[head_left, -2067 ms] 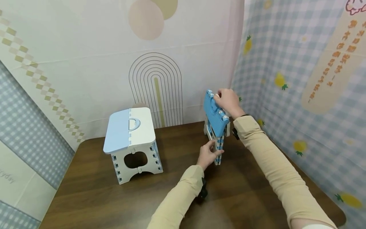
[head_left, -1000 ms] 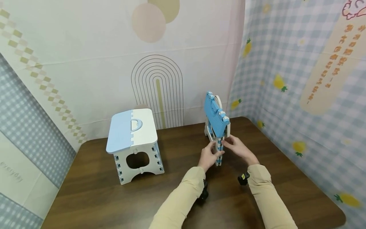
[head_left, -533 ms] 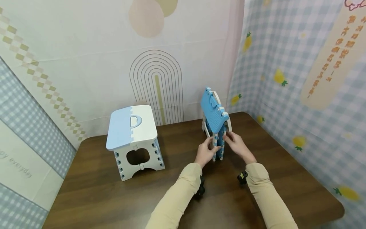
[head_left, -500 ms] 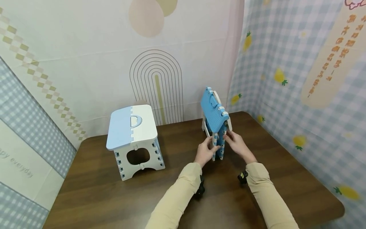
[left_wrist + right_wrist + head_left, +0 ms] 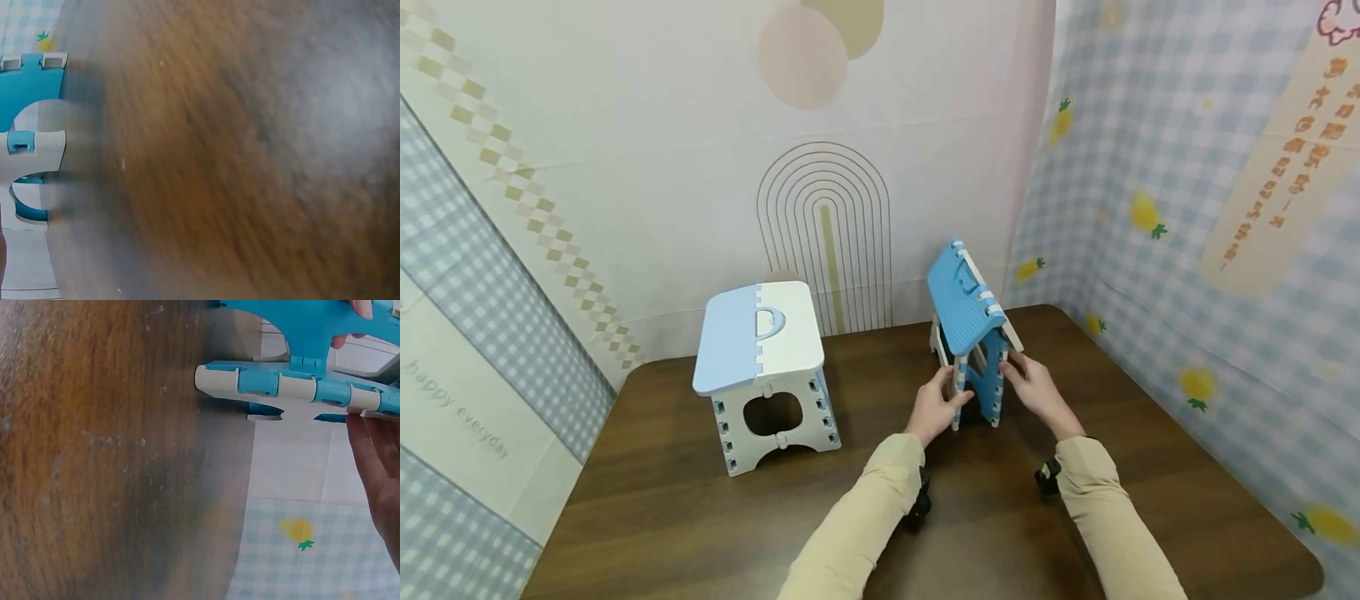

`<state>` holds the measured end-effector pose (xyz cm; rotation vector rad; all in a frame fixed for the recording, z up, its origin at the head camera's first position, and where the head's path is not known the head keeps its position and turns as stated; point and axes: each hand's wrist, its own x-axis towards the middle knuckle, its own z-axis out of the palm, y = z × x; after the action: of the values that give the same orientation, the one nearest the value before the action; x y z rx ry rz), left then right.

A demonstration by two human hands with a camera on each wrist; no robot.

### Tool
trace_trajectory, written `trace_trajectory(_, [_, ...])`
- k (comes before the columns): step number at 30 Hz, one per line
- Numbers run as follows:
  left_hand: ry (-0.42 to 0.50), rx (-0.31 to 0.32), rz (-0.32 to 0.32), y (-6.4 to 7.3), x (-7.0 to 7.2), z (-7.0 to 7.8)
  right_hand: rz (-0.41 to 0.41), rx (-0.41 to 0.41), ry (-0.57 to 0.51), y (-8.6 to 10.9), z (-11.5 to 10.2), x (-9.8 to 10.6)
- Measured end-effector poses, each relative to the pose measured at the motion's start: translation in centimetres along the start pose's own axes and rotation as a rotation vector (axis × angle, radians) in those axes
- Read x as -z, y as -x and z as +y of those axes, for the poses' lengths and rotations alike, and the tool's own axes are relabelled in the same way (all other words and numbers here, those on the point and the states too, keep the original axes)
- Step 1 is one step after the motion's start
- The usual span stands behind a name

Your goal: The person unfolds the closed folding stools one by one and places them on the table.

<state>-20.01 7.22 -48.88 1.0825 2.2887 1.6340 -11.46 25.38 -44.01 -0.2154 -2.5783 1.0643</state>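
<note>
A half-unfolded blue and white folding stool stands on the table, its seat halves sloping like a roof and its legs parted. My left hand pinches the front edge of its left leg panel between thumb and fingers. On the other side, my right hand holds the right leg panel. From the right wrist view, the right hand shows at the panel's outer side, below the hinged edge. Left fingertips reach through the opposite panel. The left wrist view catches only the leg panels at its edge.
Another folding stool, pale blue and white, stands fully unfolded to the left. The wooden table has rounded far corners. Patterned cloth hangs behind it, and checked cloth hangs along the right.
My right hand has come down from the stool's top edge to its right leg panel. The leg panels have spread apart, and the seat halves have tilted outward. The left hand keeps its hold.
</note>
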Motion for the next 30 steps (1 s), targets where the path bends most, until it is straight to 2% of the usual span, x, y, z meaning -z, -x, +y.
trace_trajectory(7, [-0.033,-0.015,0.018,0.2,0.3,-0.7,0.021,0.034,-0.007,0.1,0.3,0.1])
trace_trajectory(14, [-0.024,-0.035,-0.007,0.2,1.1,-1.0,0.036,0.047,0.01,0.0,0.6,0.6])
trace_trajectory(21, [-0.045,-0.009,-0.023,0.2,2.1,-1.2,0.015,0.023,-0.002,0.1,0.8,1.1])
trace_trajectory(30, [-0.035,-0.026,-0.015,0.4,2.9,-1.6,0.028,0.014,-0.009,0.1,1.4,1.6])
